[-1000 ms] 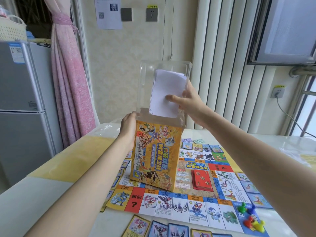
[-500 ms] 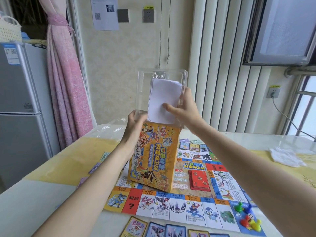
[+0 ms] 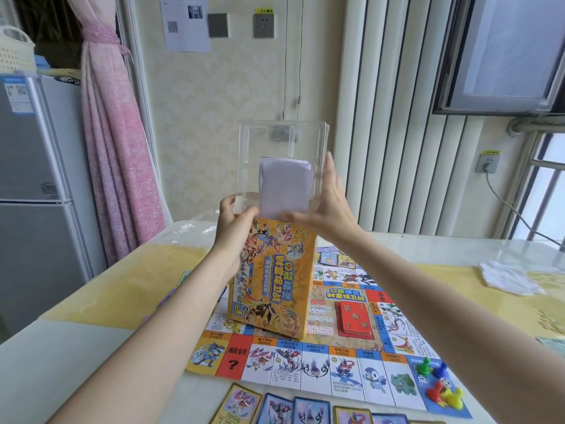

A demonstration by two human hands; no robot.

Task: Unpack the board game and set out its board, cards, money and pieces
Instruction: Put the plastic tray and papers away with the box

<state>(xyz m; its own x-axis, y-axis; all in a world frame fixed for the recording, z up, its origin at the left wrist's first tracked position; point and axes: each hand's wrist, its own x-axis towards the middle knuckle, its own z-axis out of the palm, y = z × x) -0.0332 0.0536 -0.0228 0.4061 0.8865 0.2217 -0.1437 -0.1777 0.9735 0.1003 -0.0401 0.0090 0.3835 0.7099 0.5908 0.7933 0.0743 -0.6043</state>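
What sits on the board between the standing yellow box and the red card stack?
In the head view, only the printed middle of the board shows between the yellow box and the red card stack; nothing loose lies there.

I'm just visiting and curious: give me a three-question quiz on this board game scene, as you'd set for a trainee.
1. True or false: the yellow game box stands upright on the game board.
2. What sticks out of the box's top? A) a clear plastic tray B) a metal tin C) a cloth bag
3. What colour is the card stack lying in the board's middle?

Key: 1 true; 2 A, with the left hand and right hand at its lower end and white folded paper against it; 3 red.
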